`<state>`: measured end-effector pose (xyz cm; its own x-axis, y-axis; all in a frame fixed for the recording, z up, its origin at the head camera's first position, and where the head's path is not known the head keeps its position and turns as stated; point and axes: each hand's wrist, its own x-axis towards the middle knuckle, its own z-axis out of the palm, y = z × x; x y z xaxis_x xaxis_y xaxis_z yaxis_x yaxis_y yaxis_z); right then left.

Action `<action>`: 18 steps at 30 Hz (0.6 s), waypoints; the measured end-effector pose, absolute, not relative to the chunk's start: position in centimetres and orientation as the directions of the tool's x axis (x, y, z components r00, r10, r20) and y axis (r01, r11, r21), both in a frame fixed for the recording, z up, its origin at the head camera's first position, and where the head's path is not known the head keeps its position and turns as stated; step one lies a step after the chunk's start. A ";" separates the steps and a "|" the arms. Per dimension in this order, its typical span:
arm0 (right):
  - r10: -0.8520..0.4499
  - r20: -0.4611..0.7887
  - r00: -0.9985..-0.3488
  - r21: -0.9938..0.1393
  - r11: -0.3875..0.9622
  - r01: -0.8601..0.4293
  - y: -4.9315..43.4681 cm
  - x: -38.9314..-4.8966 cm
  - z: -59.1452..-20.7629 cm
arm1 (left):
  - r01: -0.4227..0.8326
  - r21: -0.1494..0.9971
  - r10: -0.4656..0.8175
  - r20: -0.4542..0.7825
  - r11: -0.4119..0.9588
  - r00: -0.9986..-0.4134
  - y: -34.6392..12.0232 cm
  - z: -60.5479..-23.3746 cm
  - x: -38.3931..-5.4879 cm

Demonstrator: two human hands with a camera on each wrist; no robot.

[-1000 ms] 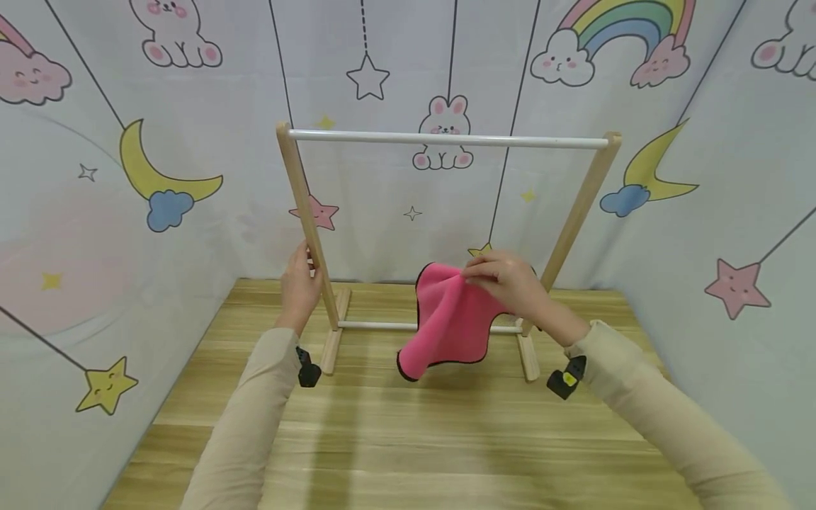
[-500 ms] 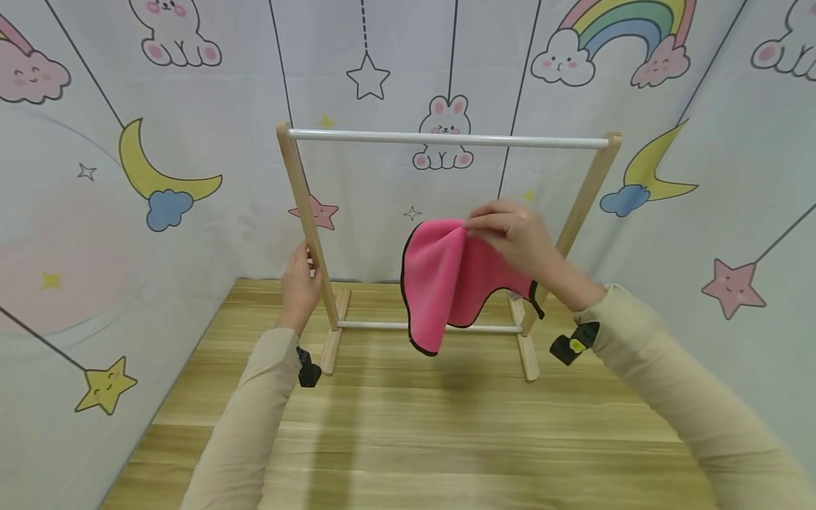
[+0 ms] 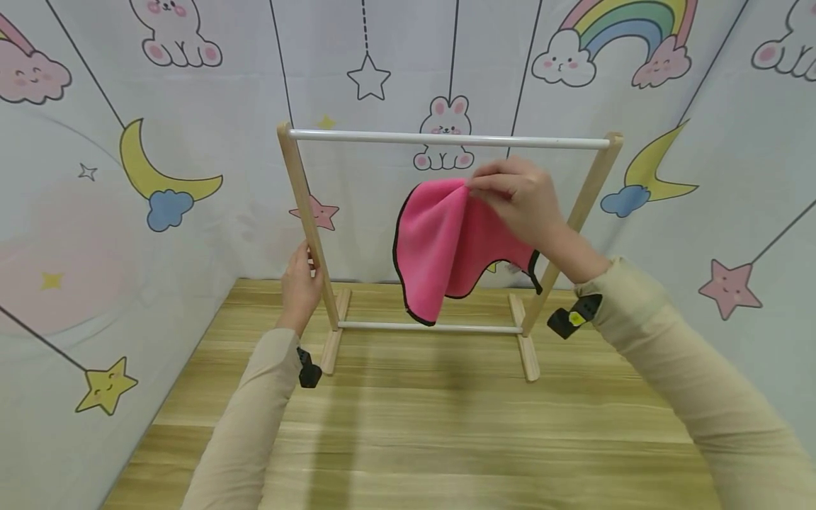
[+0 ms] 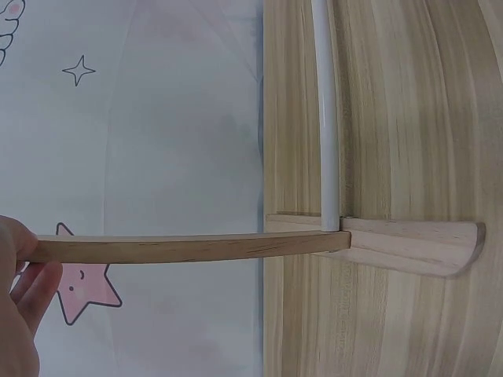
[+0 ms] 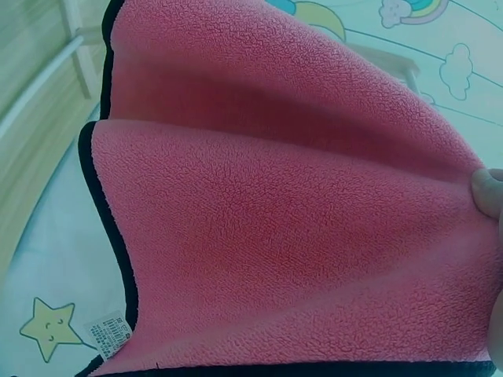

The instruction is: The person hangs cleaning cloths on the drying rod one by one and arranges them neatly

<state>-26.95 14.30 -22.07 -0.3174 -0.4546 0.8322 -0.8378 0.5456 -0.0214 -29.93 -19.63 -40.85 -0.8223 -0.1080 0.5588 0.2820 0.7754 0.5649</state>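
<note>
- Cloth (image 3: 423,248), pink w/ blk edging, is pinched btwn thumb & fingertips of R hand (image 3: 519,198); fingers closed up tight on its top edge.
- Cloth hangs in mid-air below top bar (image 3: 382,137), folds running down from the pinch; a small white tag (image 5: 108,336) shows at one corner in R wrist view.
- Its lowest tip overlaps lower bar (image 3: 382,326) in head view; can't tell if touching.
- L hand (image 3: 301,287) grips L post (image 3: 309,212) partway up, thumb one side, fingers the other, no wide gap.
- R post (image 3: 589,188) is partly behind R hand & wrist.
- Rack feet (image 3: 331,352) sit on wood table (image 3: 484,439).
- Behind: white backdrop (image 3: 242,92) w/ stars, moons, bunnies, rainbow.
</note>
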 end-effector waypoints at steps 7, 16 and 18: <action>-0.419 0.863 -0.281 0.023 0.589 -0.808 14.3 -27.6 -20.7 | 0.289 0.565 -0.108 0.565 0.773 -0.818 -19.6 -40.9 -30.0; -0.301 0.936 -0.182 0.041 0.607 -0.794 14.1 -28.9 -18.1 | 0.284 0.574 -0.113 0.559 0.768 -0.821 -19.6 -41.1 -30.1; -0.281 0.944 -0.172 0.040 0.614 -0.788 14.2 -29.5 -17.6 | 0.284 0.574 -0.114 0.559 0.768 -0.822 -19.6 -41.1 -30.1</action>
